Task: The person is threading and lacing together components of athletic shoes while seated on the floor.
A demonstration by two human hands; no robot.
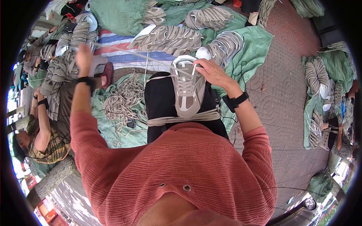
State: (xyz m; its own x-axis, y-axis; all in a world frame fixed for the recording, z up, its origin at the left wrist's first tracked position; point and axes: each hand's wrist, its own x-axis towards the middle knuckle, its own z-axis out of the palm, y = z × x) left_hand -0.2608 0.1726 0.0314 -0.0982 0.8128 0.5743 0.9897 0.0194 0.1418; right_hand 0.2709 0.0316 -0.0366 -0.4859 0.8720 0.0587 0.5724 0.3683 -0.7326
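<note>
On my lap, over black trousers, lies a grey-beige shoe upper (185,87) with its toe toward me. Its lower eyelets are laced. My right hand (213,73) pinches the upper's collar edge at the far right side. Out to the left, my left hand (83,58) is raised and blurred by motion, its fingers closed on the end of a pale shoelace (145,57). That lace runs taut from the upper's eyelets to the hand. A bundle of pale laces (181,119) lies across my thighs below the toe.
Rows of nested shoe uppers (169,39) lie ahead on green sacking (117,17). A tangled heap of laces (126,96) rests left of my knee. Another person (45,141) sits at the left, hands raised. More uppers (316,75) lie at the right beyond the patterned pavement (279,101).
</note>
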